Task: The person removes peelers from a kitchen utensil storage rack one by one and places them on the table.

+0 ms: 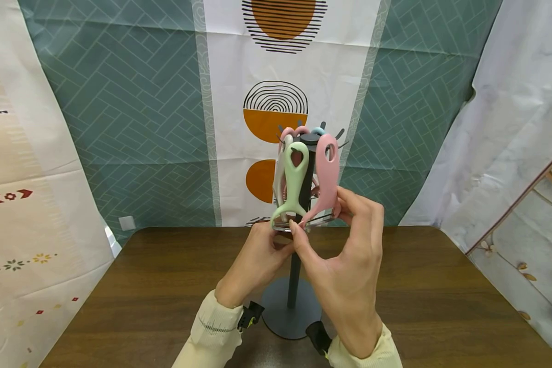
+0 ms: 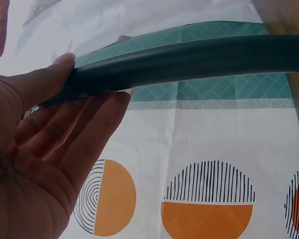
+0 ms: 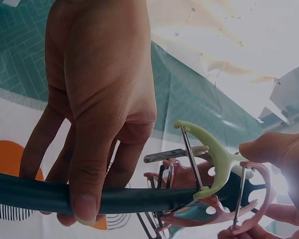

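Observation:
A dark rotating-style stand carries several Y-shaped peelers on hooks at its top. My left hand (image 1: 259, 255) grips the stand's pole (image 2: 189, 62) just below the peelers, thumb on one side and fingers on the other. At the front right hangs a pink peeler (image 1: 327, 171); my right hand (image 1: 351, 260) pinches its blade end between thumb and fingers. Beside it hangs a light green peeler (image 1: 295, 179), its metal blade (image 3: 191, 157) plain in the right wrist view. A white peeler (image 1: 279, 179) and more pink and blue ones are partly hidden behind.
The stand's round grey base (image 1: 287, 324) rests on a brown wooden table (image 1: 165, 286). Bare grey hooks (image 1: 340, 134) stick out at the top right of the stand. A patterned cloth (image 1: 133, 102) hangs behind the table, with pale cloths at both sides.

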Action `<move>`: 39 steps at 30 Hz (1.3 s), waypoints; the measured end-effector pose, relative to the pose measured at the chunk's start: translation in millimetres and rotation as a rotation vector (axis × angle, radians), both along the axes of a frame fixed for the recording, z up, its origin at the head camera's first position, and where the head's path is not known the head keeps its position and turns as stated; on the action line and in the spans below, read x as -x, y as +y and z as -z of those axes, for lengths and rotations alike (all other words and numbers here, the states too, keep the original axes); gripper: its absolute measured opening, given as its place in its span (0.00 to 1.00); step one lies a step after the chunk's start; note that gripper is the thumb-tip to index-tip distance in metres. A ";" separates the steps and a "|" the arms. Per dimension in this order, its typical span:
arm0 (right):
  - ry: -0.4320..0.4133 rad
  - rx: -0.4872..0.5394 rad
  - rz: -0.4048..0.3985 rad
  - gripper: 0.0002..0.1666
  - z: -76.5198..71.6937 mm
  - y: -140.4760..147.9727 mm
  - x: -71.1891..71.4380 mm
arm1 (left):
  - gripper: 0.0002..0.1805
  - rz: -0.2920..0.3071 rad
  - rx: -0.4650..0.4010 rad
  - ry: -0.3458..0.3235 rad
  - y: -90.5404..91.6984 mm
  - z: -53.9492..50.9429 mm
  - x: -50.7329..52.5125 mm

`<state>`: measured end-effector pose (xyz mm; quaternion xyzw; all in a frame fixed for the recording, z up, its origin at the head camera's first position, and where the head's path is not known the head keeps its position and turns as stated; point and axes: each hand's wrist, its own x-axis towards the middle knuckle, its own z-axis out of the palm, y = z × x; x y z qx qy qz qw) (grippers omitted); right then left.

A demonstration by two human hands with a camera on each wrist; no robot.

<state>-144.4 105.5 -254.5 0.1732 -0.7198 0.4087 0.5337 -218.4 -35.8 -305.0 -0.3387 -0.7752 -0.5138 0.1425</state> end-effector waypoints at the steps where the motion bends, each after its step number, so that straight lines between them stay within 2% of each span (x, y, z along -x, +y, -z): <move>1: 0.003 0.002 -0.001 0.40 -0.5 0.1 0.2 | 0.15 -0.001 0.000 -0.002 -0.1 -0.2 -0.3; 8: 0.026 0.017 -0.010 0.40 -3.4 2.7 1.9 | 0.14 -0.013 0.023 -0.001 -0.3 -0.6 1.1; 15: 0.004 0.018 -0.018 0.40 -4.3 5.9 2.1 | 0.15 -0.007 0.036 0.010 -0.9 -0.4 2.6; 25: 0.004 0.044 -0.024 0.40 -5.8 10.3 2.6 | 0.16 0.040 -0.010 -0.082 1.0 -1.7 2.3; 39: -0.042 0.051 0.017 0.41 -6.2 18.7 5.3 | 0.17 0.023 0.009 -0.094 1.4 -2.0 1.4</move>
